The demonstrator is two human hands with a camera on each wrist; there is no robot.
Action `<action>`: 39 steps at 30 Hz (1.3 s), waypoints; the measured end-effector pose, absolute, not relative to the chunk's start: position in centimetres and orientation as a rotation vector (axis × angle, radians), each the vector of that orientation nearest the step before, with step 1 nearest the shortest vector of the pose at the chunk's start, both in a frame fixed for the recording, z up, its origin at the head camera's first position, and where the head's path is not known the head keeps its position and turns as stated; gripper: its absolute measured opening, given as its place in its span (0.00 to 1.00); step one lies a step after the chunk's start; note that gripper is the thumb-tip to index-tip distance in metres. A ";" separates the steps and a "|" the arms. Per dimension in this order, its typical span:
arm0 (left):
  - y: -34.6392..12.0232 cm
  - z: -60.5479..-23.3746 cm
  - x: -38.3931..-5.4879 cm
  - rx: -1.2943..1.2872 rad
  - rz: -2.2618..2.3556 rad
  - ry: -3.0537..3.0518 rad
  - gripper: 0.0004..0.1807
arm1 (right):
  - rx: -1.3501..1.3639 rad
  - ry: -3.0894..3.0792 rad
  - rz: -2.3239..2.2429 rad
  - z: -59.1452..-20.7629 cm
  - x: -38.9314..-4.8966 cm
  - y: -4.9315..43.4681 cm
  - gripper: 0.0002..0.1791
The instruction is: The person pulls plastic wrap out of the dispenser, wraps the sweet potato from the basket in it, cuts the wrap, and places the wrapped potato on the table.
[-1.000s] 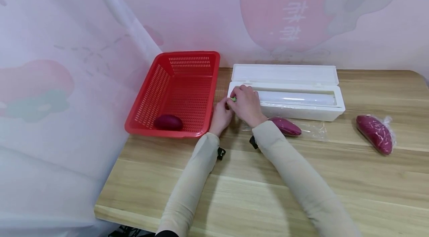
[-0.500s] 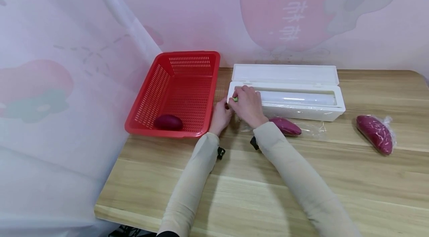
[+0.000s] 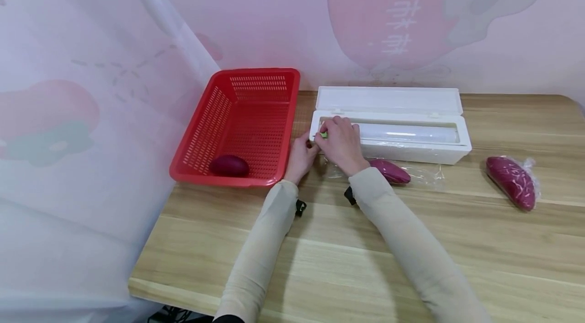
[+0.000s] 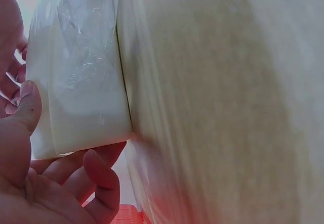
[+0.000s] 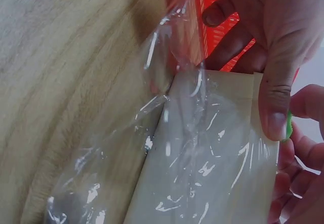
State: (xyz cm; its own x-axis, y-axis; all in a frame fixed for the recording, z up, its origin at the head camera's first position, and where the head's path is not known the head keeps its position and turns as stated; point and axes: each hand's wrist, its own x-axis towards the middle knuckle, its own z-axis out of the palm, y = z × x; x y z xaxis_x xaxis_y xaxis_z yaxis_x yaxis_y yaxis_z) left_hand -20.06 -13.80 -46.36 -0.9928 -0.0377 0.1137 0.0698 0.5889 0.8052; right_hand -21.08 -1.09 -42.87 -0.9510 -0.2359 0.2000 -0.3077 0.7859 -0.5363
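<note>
A white cling film dispenser box (image 3: 413, 152) lies on the table with its lid raised and a roll of film inside. My left hand (image 3: 301, 159) grips its left end, thumb at the upper edge and fingers around the end, as the left wrist view shows. Above that end, my right hand (image 3: 340, 144) pinches a small green slider (image 5: 289, 126) at the box's edge. Clear film (image 5: 195, 133) hangs down the front wall and spreads onto the table. A purple, sweet-potato-like vegetable (image 3: 392, 172) lies at that film in front of the box, partly hidden by my right forearm.
Left of the box stands a red plastic basket (image 3: 294, 109) with one purple vegetable (image 3: 229, 166) inside. Another purple vegetable (image 3: 511, 183), wrapped in film, lies on the right of the wooden table (image 3: 338, 272). A printed cloth backdrop (image 3: 274, 18) rises behind.
My right hand and the green slider have shifted slightly to the right along the box. The left hand keeps its place at the box's end.
</note>
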 end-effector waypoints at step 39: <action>-13.7 -46.2 -19.8 -0.086 -1.319 -2.731 0.33 | 0.400 -2.764 1.017 -43.3 -20.6 2.7 0.09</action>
State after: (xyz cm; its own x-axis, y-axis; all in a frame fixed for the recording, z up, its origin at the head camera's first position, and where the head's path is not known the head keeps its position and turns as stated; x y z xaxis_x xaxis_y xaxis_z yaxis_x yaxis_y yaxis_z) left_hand -19.83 -13.68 -46.24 -0.9926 0.0038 0.1214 0.0975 0.6216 0.7772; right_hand -20.60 2.67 -43.32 -0.9498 -0.1909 0.2478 -0.3060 0.7314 -0.6094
